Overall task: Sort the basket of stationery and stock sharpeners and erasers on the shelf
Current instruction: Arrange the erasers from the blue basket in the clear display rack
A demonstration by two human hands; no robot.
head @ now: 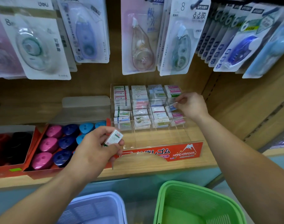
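The blue-labelled eraser [172, 107] hangs over the rightmost column of the clear acrylic eraser organizer [155, 151], long axis tilted across that slot, pinched between thumb and fingertips of my right hand [192, 105], the nearer one. At the organizer's front-left corner my left hand [96, 150] clamps a green-labelled eraser [114, 137], next in line, I judge.

My bare left grip [96, 147] and bare right grip [192, 105]; both forearms uncovered from wrist to frame edge.
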